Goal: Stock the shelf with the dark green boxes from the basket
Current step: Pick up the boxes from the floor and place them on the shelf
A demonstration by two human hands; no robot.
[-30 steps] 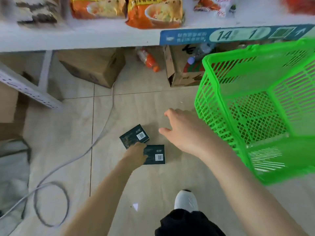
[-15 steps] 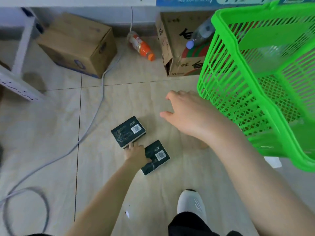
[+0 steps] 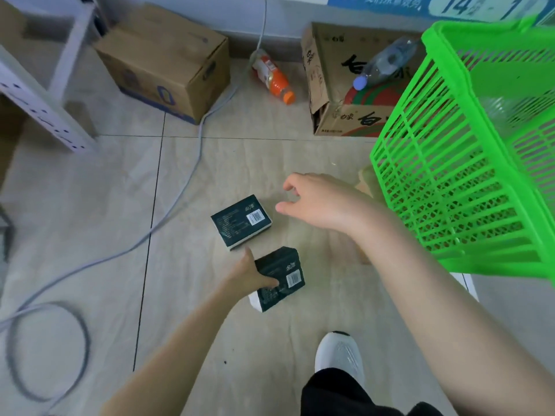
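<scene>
Two dark green boxes are down on the tiled floor. My left hand (image 3: 250, 273) grips the nearer box (image 3: 280, 280), which is tilted up off the floor on one edge. The farther box (image 3: 240, 222) lies flat with its barcode up, just beyond my left thumb. My right hand (image 3: 318, 202) hovers to the right of that flat box with its fingers loosely spread and holds nothing. The bright green basket (image 3: 468, 151) hangs tilted at the right, close to my right forearm; I see no boxes through its mesh.
A closed cardboard carton (image 3: 168, 61) and an open carton with a plastic bottle (image 3: 354, 82) stand at the back. An orange drink bottle (image 3: 271, 76) lies between them. A grey cable (image 3: 168, 211) crosses the floor at the left. My white shoe (image 3: 339, 355) is below the boxes.
My left hand has closed round the nearer box and tipped it up off the floor. My right hand has spread its fingers beside the farther box. The view has dropped lower.
</scene>
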